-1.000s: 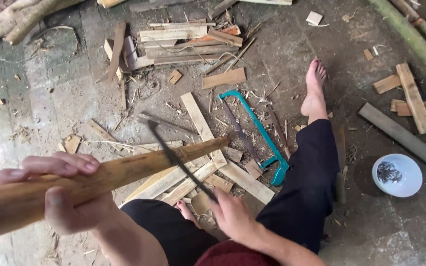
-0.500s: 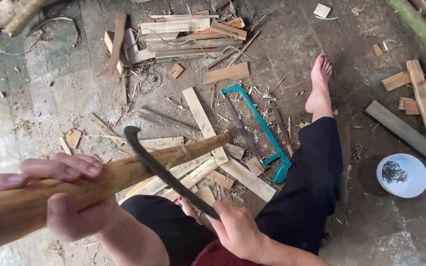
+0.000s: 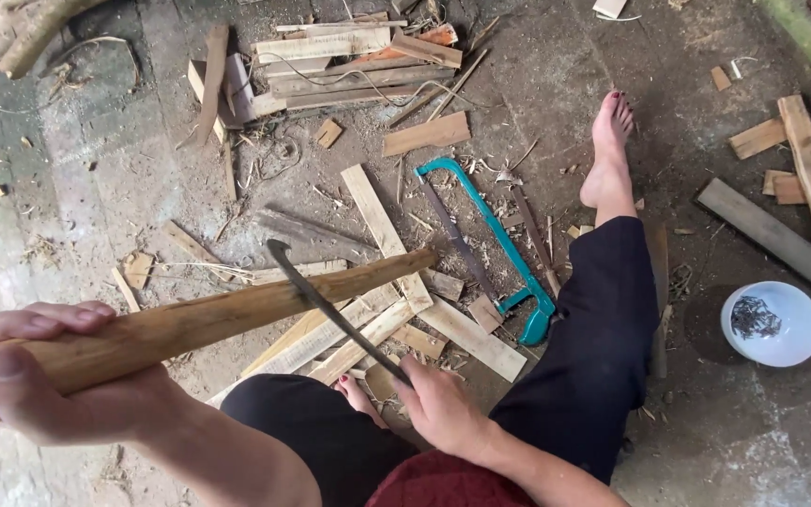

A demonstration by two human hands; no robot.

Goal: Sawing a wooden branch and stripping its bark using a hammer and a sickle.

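My left hand (image 3: 58, 376) grips the thick end of a long wooden pole (image 3: 237, 314) that slants up and right across my lap. Its far tip (image 3: 424, 256) ends above a heap of planks. My right hand (image 3: 438, 404) holds the handle of a dark curved blade (image 3: 321, 296), which lies across the pole near its middle, edge against the wood. I sit on the ground in dark trousers, right leg stretched out with a bare foot (image 3: 607, 150).
A teal bow saw (image 3: 495, 235) lies on the floor beside my right leg. Loose planks (image 3: 382, 221) and offcuts are scattered ahead, with a stack of slats (image 3: 349, 56) farther off. A white bowl of small dark nails (image 3: 770, 322) sits at right, near a grey board (image 3: 772, 239).
The blade has shifted to the right along the pole, away from my left hand. The pole stays in about the same place.
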